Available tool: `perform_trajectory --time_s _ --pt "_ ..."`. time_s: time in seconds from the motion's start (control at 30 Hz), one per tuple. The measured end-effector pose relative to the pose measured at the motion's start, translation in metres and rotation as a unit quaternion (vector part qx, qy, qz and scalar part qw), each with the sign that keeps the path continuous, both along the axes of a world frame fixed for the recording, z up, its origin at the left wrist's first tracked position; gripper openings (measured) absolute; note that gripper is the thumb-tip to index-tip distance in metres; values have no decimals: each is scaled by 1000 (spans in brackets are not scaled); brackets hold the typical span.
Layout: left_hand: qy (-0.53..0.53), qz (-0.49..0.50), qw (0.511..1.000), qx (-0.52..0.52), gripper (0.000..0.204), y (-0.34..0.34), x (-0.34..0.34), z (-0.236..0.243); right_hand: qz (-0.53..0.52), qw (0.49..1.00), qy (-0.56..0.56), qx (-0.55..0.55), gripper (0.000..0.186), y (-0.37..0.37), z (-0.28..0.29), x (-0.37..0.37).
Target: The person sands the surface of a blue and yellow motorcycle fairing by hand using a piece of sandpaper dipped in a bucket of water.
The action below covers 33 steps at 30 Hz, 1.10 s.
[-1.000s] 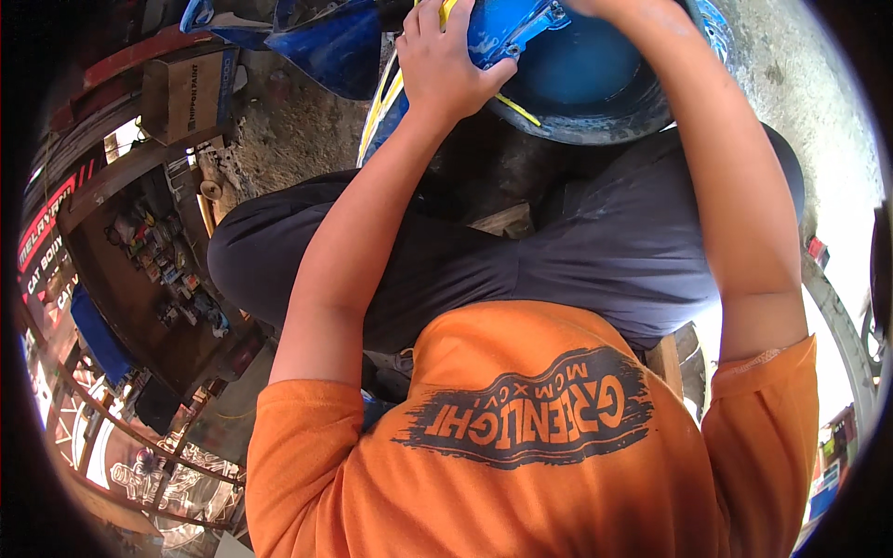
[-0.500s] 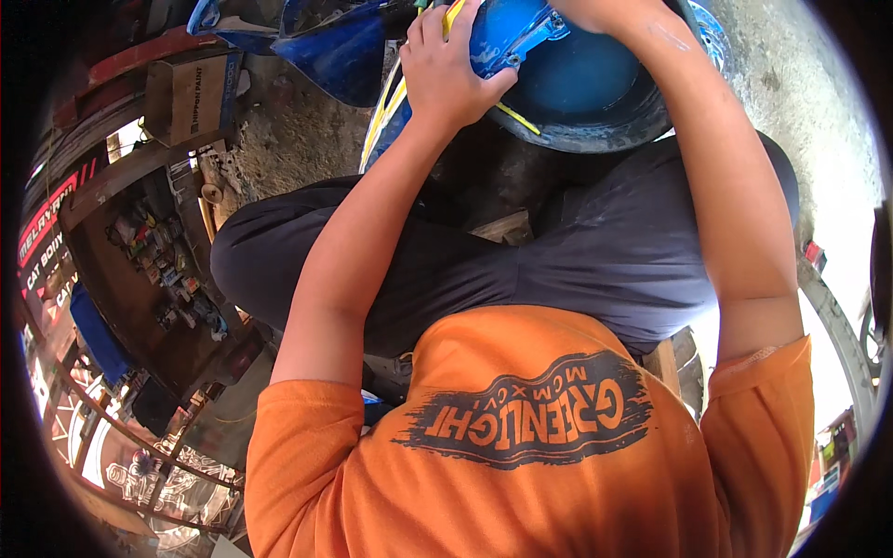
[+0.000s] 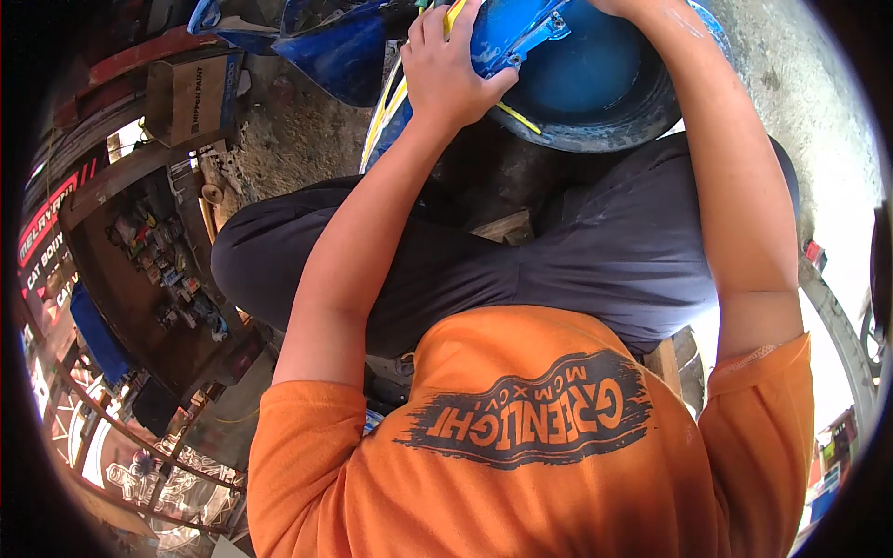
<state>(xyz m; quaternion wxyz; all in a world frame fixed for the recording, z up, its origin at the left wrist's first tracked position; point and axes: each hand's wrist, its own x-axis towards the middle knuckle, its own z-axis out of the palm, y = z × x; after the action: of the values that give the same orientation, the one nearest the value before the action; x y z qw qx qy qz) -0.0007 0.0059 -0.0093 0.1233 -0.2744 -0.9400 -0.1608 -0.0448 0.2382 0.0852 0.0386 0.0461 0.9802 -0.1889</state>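
Note:
My left hand (image 3: 448, 79) is closed on a blue plastic panel (image 3: 510, 39) with yellow and white stripes, its thumb along the near edge. It looks like a piece of vehicle bodywork, wet and streaked, and is cut off by the top of the view. Under its right side stands a round dark basin (image 3: 609, 138) holding bluish water (image 3: 586, 79). My right hand (image 3: 625, 6) reaches over the basin at the top edge. Its fingers are out of sight, so whether they hold anything does not show.
More blue bodywork panels (image 3: 330, 56) lie at the upper left. A cardboard box (image 3: 193, 98) stands beyond a wooden shelf (image 3: 102, 251) of small items on the left. My crossed legs (image 3: 605, 232) are close below the basin; rough concrete floor (image 3: 791, 84) lies to the right.
My right hand and forearm have shifted slightly to the right. The basin has moved slightly too. My left hand keeps its hold on the blue panel in nearly the same place.

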Motion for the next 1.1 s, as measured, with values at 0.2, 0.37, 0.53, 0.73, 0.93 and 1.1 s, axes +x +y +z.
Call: perform_trajectory --time_s 0.2,0.37,0.53,0.73,0.93,1.1 --pt "19 0 1000 2 95 -4 0 -2 135 990 -21 -31 24 -9 -9 5" --pt "9 -3 1000 0 95 -5 0 1 69 998 -8 6 24 -9 -6 3" --pt "18 -4 1000 6 95 -6 0 0 74 997 -1 18 25 -12 -5 1" --pt "16 3 1000 -7 95 -4 2 8 74 997 -1 5 29 -17 -4 9" --pt "-60 23 998 0 99 -2 3 20 39 999 -8 34 29 -14 8 2" --pt "11 -3 1000 5 95 -5 0 0 83 996 -31 22 31 -16 2 10"
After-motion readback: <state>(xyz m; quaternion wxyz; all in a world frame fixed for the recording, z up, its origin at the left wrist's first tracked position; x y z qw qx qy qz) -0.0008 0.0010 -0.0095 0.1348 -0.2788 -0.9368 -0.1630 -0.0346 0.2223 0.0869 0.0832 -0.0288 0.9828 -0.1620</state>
